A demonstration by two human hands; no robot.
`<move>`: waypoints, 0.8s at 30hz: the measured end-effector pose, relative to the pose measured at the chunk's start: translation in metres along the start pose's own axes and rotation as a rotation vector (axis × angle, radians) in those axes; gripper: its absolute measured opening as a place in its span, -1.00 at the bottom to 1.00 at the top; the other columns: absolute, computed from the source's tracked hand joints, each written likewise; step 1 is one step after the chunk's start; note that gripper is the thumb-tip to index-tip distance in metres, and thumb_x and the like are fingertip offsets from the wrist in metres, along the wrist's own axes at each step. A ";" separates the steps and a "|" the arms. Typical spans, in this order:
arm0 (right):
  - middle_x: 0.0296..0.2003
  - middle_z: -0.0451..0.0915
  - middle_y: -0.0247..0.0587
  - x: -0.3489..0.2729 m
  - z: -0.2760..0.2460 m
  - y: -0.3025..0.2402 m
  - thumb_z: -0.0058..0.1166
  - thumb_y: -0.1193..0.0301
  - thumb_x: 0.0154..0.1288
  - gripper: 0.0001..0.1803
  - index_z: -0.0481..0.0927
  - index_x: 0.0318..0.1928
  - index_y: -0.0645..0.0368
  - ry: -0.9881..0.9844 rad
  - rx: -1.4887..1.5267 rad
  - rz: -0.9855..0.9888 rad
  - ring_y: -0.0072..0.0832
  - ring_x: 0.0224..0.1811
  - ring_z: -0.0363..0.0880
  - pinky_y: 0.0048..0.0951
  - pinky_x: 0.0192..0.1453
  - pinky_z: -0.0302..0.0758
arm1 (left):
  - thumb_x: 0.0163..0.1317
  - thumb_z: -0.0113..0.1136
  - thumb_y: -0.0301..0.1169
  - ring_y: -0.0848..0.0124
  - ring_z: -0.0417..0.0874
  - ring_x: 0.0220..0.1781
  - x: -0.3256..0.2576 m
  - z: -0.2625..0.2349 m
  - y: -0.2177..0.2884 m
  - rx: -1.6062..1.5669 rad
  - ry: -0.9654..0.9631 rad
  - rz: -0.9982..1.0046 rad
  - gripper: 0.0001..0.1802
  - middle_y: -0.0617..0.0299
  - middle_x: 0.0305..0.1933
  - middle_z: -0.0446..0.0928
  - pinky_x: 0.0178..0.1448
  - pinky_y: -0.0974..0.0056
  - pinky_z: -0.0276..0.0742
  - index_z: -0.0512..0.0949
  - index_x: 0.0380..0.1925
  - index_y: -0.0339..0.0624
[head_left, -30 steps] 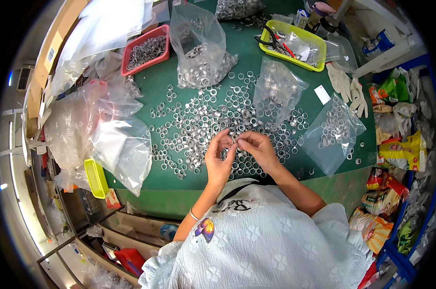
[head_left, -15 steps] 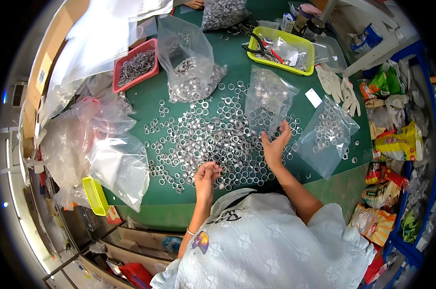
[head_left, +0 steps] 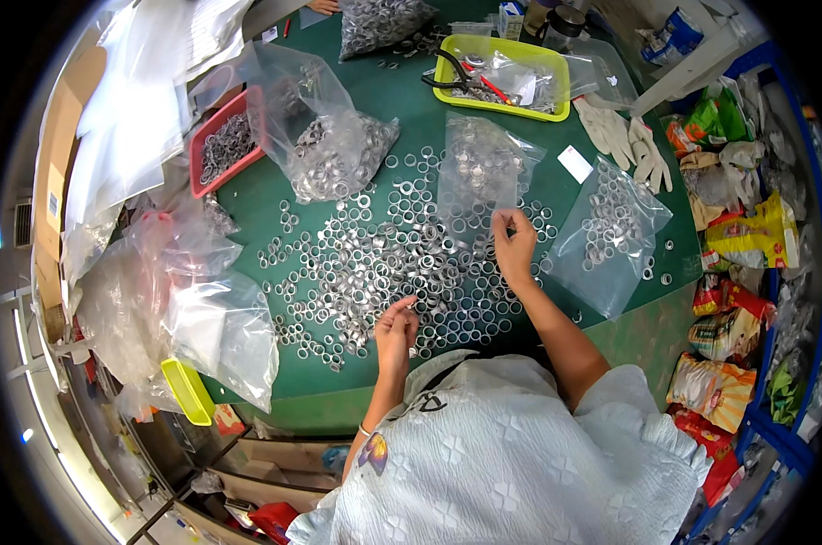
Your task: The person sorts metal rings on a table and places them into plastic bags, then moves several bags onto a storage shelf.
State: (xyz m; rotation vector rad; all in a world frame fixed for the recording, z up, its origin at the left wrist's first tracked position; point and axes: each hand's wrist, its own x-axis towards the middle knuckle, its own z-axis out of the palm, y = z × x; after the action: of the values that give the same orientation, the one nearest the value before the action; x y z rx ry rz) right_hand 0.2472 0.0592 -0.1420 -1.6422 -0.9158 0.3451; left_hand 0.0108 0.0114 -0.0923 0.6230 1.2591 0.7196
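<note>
A wide pile of small metal rings (head_left: 366, 272) lies loose across the green table in front of me. At its near edge is my left hand (head_left: 395, 334), its fingers curled in together; anything between them is hidden. My right hand (head_left: 517, 243) is right of the pile, thumb and fingers brought together at the near end of a clear plastic bag (head_left: 484, 163). That bag lies flat, with rings inside its far part and loose rings around its near end. To the right rests another clear bag (head_left: 611, 236), also with rings in it.
Beyond the pile stand a full bag of rings (head_left: 338, 150), a red tray (head_left: 252, 100) and a yellow-green tray (head_left: 543, 113) with pliers. White gloves (head_left: 643, 150) and a white card (head_left: 574, 164) lie right. Empty plastic bags (head_left: 220, 318) cover the left; another person's hand (head_left: 325, 5) shows far off.
My right thumb and fingers have come from apart to together at the bag's near end. My left index finger has straightened a little. The whole view has shifted slightly.
</note>
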 end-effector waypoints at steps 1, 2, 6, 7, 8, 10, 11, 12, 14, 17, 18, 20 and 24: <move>-0.64 0.41 -0.22 0.001 0.000 -0.001 0.10 0.52 0.10 -0.92 0.49 -0.45 0.28 -0.001 0.028 0.037 -0.44 -0.59 0.37 -0.46 -0.45 0.31 | 0.29 -0.09 -0.42 0.70 0.12 -0.72 0.000 0.003 0.003 0.025 0.005 -0.023 -0.75 0.43 -0.64 0.30 -0.67 0.55 -0.04 0.46 -0.10 -0.28; -0.64 0.42 -0.22 0.002 -0.001 -0.003 0.09 0.51 0.12 -0.91 0.49 -0.44 0.28 -0.001 0.056 0.074 -0.44 -0.58 0.38 -0.46 -0.43 0.32 | 0.30 -0.07 -0.38 0.71 0.09 -0.74 0.002 0.007 0.005 0.050 0.008 -0.046 -0.74 0.46 -0.68 0.27 -0.69 0.55 -0.08 0.45 -0.09 -0.26; -0.59 0.44 -0.21 0.006 -0.009 -0.011 0.04 0.50 0.18 -0.89 0.49 -0.43 0.30 0.000 0.112 0.085 -0.46 -0.56 0.39 -0.49 -0.40 0.34 | 0.20 0.14 -0.36 0.74 0.17 -0.67 0.022 0.026 0.011 0.236 0.035 0.001 -0.62 0.47 -0.67 0.32 -0.62 0.56 -0.03 0.40 -0.02 -0.28; -0.57 0.44 -0.20 0.008 -0.011 -0.014 0.03 0.50 0.18 -0.89 0.48 -0.42 0.31 -0.007 0.088 0.052 -0.45 -0.56 0.39 -0.48 -0.41 0.34 | 0.15 0.21 -0.34 0.71 0.24 -0.64 0.032 0.029 0.012 0.334 0.040 0.082 -0.55 0.45 -0.65 0.34 -0.58 0.54 0.08 0.37 0.00 -0.32; -0.56 0.44 -0.19 0.009 -0.014 -0.018 0.02 0.51 0.19 -0.90 0.48 -0.42 0.31 -0.015 0.063 0.019 -0.43 -0.56 0.39 -0.48 -0.41 0.33 | 0.11 0.24 -0.32 0.67 0.28 -0.63 0.042 0.034 0.014 0.460 0.044 0.181 -0.49 0.43 -0.65 0.35 -0.55 0.51 0.15 0.35 0.02 -0.33; -0.54 0.44 -0.16 0.016 -0.021 -0.026 0.00 0.52 0.19 -0.90 0.47 -0.41 0.32 -0.047 0.011 -0.034 -0.38 -0.54 0.39 -0.45 -0.41 0.33 | 0.04 0.31 -0.27 0.57 0.34 -0.61 0.063 0.051 0.023 0.662 0.067 0.352 -0.37 0.36 -0.64 0.38 -0.50 0.43 0.28 0.31 0.05 -0.35; -0.53 0.44 -0.15 0.020 -0.024 -0.031 -0.01 0.53 0.19 -0.91 0.47 -0.41 0.32 -0.073 -0.018 -0.052 -0.34 -0.53 0.39 -0.43 -0.41 0.32 | -0.01 0.34 -0.25 0.52 0.37 -0.60 0.073 0.058 0.027 0.741 0.088 0.422 -0.31 0.31 -0.63 0.40 -0.48 0.39 0.33 0.29 0.07 -0.35; -0.52 0.44 -0.13 0.024 -0.030 -0.031 -0.02 0.53 0.19 -0.91 0.46 -0.41 0.32 -0.088 -0.057 -0.064 -0.31 -0.51 0.40 -0.40 -0.40 0.32 | -0.05 0.35 -0.18 0.36 0.45 -0.59 0.077 0.075 0.041 0.911 0.124 0.445 -0.29 0.19 -0.61 0.45 -0.45 0.27 0.39 0.30 0.04 -0.31; -0.51 0.44 -0.09 0.033 -0.033 -0.037 -0.02 0.53 0.19 -0.91 0.46 -0.41 0.33 -0.090 -0.041 -0.145 -0.21 -0.48 0.39 -0.34 -0.38 0.31 | -0.05 0.33 -0.13 0.23 0.52 -0.56 0.095 0.086 0.049 1.058 0.195 0.489 -0.31 0.13 -0.60 0.48 -0.43 0.18 0.42 0.31 0.01 -0.27; -0.49 0.44 -0.05 0.042 -0.036 -0.036 -0.02 0.53 0.18 -0.90 0.45 -0.43 0.33 -0.098 -0.040 -0.189 -0.12 -0.43 0.38 -0.28 -0.34 0.31 | 0.07 0.17 -0.08 -0.01 0.58 -0.47 0.119 0.093 0.055 1.211 0.223 0.526 -0.56 0.00 -0.58 0.54 -0.41 0.03 0.45 0.45 -0.23 -0.21; -0.48 0.45 -0.04 0.045 -0.036 -0.035 -0.02 0.52 0.18 -0.89 0.44 -0.44 0.33 -0.100 -0.038 -0.194 -0.10 -0.42 0.38 -0.26 -0.33 0.31 | 0.10 0.14 -0.08 -0.02 0.58 -0.48 0.128 0.089 0.057 1.243 0.224 0.552 -0.60 -0.02 -0.58 0.54 -0.40 0.02 0.46 0.49 -0.30 -0.22; -0.48 0.44 -0.03 0.050 -0.037 -0.037 -0.02 0.51 0.18 -0.88 0.43 -0.45 0.33 -0.126 -0.043 -0.220 -0.08 -0.42 0.38 -0.25 -0.33 0.31 | 0.24 -0.05 -0.10 -0.05 0.57 -0.48 0.138 0.084 0.054 1.298 0.231 0.626 -0.54 -0.10 -0.57 0.54 -0.39 0.00 0.45 0.55 -0.56 -0.29; -0.50 0.42 -0.03 0.059 -0.036 -0.038 -0.04 0.50 0.21 -0.85 0.41 -0.46 0.34 -0.126 0.002 -0.227 -0.09 -0.45 0.37 -0.27 -0.37 0.30 | 0.33 -0.17 -0.14 -0.02 0.54 -0.55 0.148 0.086 0.061 1.173 0.143 0.608 -0.45 -0.14 -0.65 0.48 -0.41 0.04 0.43 0.55 -0.63 -0.35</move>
State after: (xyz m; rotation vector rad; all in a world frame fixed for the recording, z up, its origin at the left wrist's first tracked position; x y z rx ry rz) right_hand 0.2948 0.0782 -0.0819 -1.5091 -1.1843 0.2951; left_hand 0.1083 0.1624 -0.1197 1.9968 1.5862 0.4402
